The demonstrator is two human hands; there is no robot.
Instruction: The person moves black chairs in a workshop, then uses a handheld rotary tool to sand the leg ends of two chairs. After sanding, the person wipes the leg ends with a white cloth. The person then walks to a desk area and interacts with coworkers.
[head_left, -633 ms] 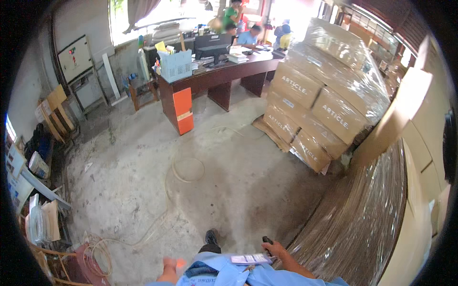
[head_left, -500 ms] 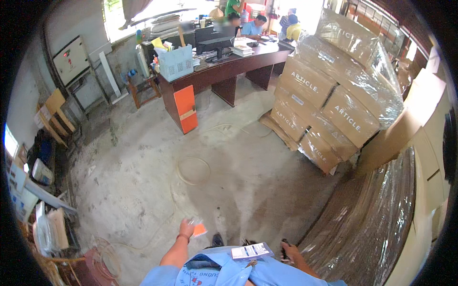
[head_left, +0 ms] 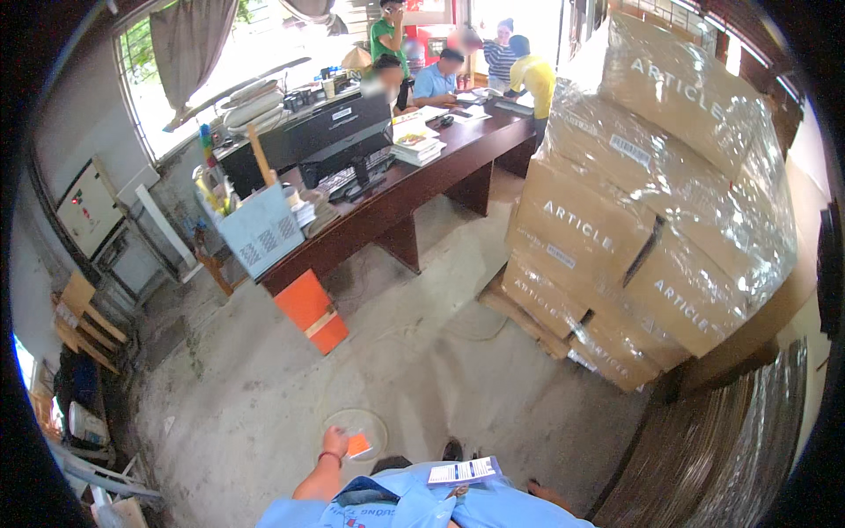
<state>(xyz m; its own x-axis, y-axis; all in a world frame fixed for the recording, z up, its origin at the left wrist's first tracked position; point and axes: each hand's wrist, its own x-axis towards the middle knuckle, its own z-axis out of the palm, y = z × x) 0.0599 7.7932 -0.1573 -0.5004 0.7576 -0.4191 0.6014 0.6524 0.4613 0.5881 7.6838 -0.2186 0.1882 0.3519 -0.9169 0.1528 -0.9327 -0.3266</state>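
Note:
At the lower middle, my left hand (head_left: 334,442) is closed on a small orange and white card (head_left: 358,444), held out in front of my body over the floor. A coil of pale hose (head_left: 377,421) lies on the floor beyond it. My right hand (head_left: 536,488) hangs low at my right side; my blue shirt covers most of its arm, and its fingers are too hidden to read. A badge (head_left: 464,471) in a clear sleeve rests on my chest.
Ahead stands a dark red desk (head_left: 339,231) with monitors, books and a grey-blue basket (head_left: 260,231). An orange panel (head_left: 310,310) leans on its end. Wrapped cartons (head_left: 576,224) stack on a pallet (head_left: 521,319) at right, near flattened cardboard (head_left: 704,449). Several people are around the desk.
I have come closer to the desk and the cartons. My left hand still holds the card. A dark object seen in my right hand before is out of sight now.

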